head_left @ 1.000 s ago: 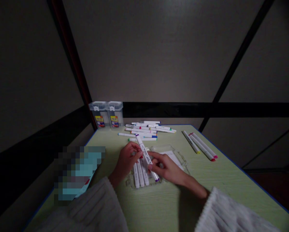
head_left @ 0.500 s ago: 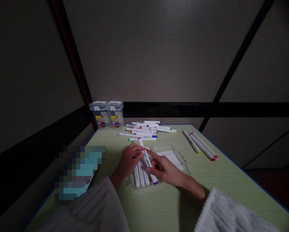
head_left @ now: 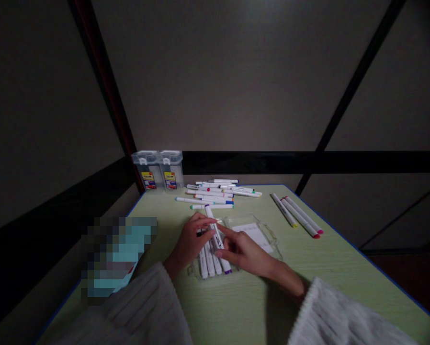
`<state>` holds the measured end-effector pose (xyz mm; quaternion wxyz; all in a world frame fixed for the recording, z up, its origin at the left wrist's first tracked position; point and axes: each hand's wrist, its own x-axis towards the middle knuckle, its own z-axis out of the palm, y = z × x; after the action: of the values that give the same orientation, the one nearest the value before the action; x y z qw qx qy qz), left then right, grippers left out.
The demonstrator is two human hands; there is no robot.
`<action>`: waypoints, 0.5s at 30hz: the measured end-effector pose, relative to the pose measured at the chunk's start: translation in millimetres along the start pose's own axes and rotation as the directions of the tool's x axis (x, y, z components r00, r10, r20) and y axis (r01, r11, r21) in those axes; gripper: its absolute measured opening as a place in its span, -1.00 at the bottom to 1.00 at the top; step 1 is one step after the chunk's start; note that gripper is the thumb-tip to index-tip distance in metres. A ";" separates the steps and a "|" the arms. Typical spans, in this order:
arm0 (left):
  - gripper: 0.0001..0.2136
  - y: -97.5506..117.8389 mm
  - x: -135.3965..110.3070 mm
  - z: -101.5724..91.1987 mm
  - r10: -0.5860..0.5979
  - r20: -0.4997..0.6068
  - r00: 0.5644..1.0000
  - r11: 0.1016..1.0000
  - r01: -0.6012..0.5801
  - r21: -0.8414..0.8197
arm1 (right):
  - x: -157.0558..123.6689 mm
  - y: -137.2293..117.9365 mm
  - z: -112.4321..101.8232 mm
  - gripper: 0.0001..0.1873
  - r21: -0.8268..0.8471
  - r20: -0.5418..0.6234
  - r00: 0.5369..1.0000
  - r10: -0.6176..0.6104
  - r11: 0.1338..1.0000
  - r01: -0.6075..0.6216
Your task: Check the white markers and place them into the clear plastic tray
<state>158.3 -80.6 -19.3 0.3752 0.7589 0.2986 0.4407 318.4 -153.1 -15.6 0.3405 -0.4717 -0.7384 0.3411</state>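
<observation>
The left hand (head_left: 190, 240) is held over the near left part of the desk (head_left: 344, 268), wrist bent, its fingers (head_left: 205, 225) curled across the upper half of a marker (head_left: 210, 214). The thumb is hidden, so whether this grip is clenched cannot be told. The right hand (head_left: 246, 252) is brought in from the right, palm down. Its forefinger is stretched to the marker's middle and its thumb is set against the barrel lower down, so the marker is pinched in this grip. Both forearms are covered by pale ribbed sleeves (head_left: 146, 311).

The marker is white with a purple near tip. It is laid slantwise, far end to the left, over the left half of a clear case (head_left: 268, 229), just above a row (head_left: 206, 262) of white markers already lying side by side in it. A white card is seen in the case's right half.

A loose pile (head_left: 218, 194) of white markers with coloured caps is spread beyond the case. Two lidded clear boxes (head_left: 159, 170) with yellow labels are stood at the far left corner. A trio (head_left: 299, 215) of markers is laid well apart to the right. A blurred patch is seen at the left edge.
</observation>
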 end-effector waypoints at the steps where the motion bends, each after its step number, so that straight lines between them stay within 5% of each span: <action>1: -0.78 -0.6 0.1 0.0 0.005 0.002 1.000 1.000 -0.005 0.010 | -0.3 -1.6 -0.7 -0.36 -0.010 0.000 1.000 -0.001 1.000 0.001; 7: -0.76 -1.2 0.5 -0.4 0.010 0.024 1.000 0.999 -0.011 0.041 | -0.7 -11.3 -4.4 -0.46 -0.056 0.024 1.000 0.005 0.998 -0.004; 15: -0.74 -3.1 -0.5 3.2 -0.044 0.059 0.997 0.998 0.041 0.046 | 0.9 -9.1 -7.3 -0.53 -0.351 -0.020 0.998 -0.061 0.935 0.050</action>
<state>160.6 -80.4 -23.2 0.3761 0.7735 0.3131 0.4027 319.9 -153.8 -4.0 0.2718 -0.5087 -0.7951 0.1874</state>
